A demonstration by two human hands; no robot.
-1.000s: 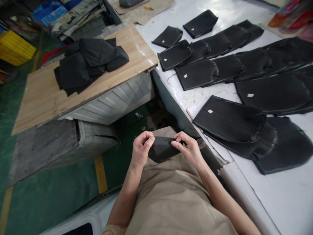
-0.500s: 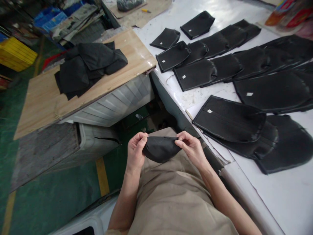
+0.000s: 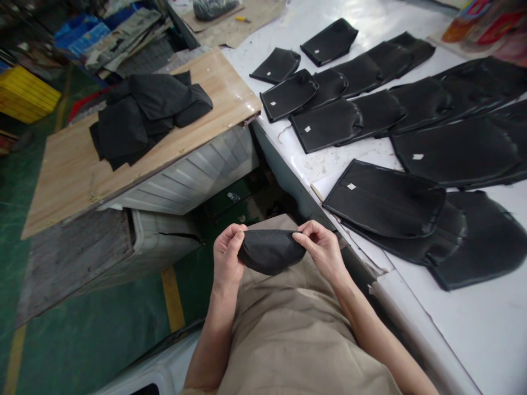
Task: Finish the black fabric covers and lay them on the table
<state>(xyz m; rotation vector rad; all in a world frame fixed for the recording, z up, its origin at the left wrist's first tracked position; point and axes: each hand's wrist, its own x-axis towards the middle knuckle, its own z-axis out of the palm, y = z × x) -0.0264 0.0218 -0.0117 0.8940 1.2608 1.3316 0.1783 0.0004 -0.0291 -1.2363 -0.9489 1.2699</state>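
A small black fabric piece (image 3: pixel 272 252) with a rounded lower edge is stretched between my hands, just above my lap. My left hand (image 3: pixel 229 249) pinches its left upper corner between thumb and fingers. The right upper corner is pinched by my right hand (image 3: pixel 319 244). The straight top edge runs taut between them. On the white table (image 3: pixel 461 323) to my right, similar black pieces (image 3: pixel 382 200) lie in overlapping rows, some with small white labels. A heap of black fabric pieces (image 3: pixel 152 109) rests on the wooden board to my left.
The wooden board (image 3: pixel 61 175) sits on pale plastic bins (image 3: pixel 197 170), left of a gap beside the table. Yellow crates (image 3: pixel 28 93) and blue crates (image 3: pixel 80 35) stand farther back. A yellow-handled tool (image 3: pixel 242 20) and a dark bundle (image 3: pixel 216 7) lie at the top.
Both hands keep their pinch on the black fabric piece, which has shifted very slightly left. The whole view has moved a little; nothing is let go.
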